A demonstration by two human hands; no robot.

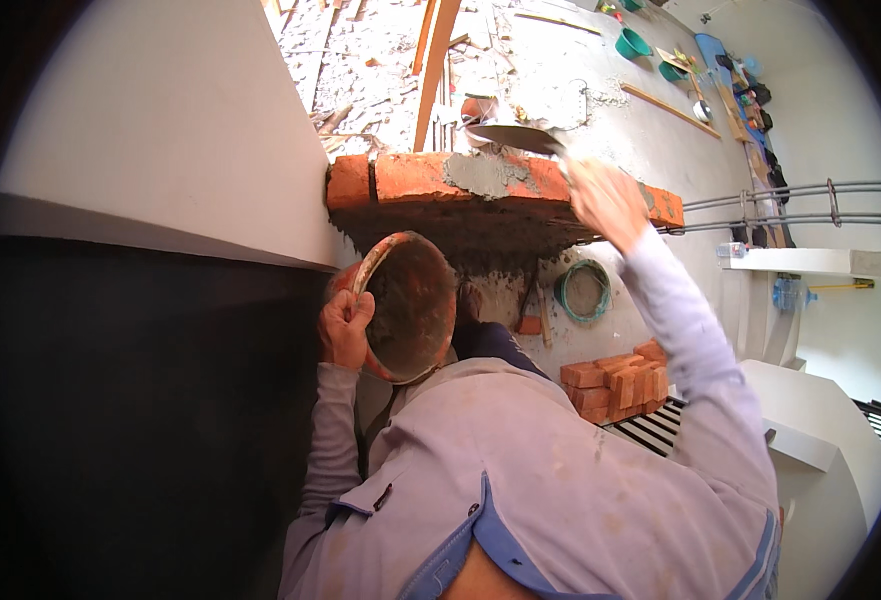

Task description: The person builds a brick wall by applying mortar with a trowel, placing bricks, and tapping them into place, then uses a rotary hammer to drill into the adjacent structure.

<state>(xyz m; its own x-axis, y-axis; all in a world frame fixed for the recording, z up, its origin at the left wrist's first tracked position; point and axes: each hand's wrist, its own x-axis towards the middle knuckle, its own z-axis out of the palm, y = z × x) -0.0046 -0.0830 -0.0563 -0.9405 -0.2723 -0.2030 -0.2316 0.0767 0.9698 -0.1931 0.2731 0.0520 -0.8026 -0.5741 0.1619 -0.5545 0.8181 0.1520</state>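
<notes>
The left hand clenches the rim of a bucket [439, 285], its shadowed contents hard to judge, near the brick wall [410, 178]. Grey mortar [485, 173] patches the wall's top; by its far edge is a trowel [515, 136], the right hand [605, 200] wrapped round its handle. Spreading seems underway; next calls for a flat, steady blade.

A pale wall [160, 120] is filling the upper left, a dark surface [140, 390] spreading below it. Bright light is washing over a grey floor [660, 145], with rubble [365, 65] lying scattered near the top. At right, a white wall [835, 110] is rising beyond a pale ledge [795, 262].
</notes>
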